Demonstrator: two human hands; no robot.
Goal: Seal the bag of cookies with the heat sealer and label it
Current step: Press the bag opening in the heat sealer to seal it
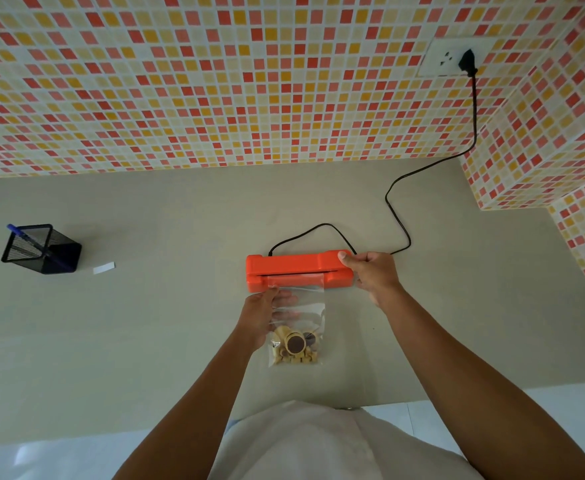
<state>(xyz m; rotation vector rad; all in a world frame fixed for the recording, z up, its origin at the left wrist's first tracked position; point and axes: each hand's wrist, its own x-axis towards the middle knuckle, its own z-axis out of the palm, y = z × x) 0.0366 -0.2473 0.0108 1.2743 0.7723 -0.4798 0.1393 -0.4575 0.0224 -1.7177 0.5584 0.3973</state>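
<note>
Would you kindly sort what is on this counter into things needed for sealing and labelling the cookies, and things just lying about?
For the job: bag of cookies, heat sealer, label, pen.
Lying about: pen holder.

Soft, even, rather dim light; faint shadows beside the pen holder [42,249]; sharp centre, tiled wall [215,81] bowed by wide-angle distortion
</note>
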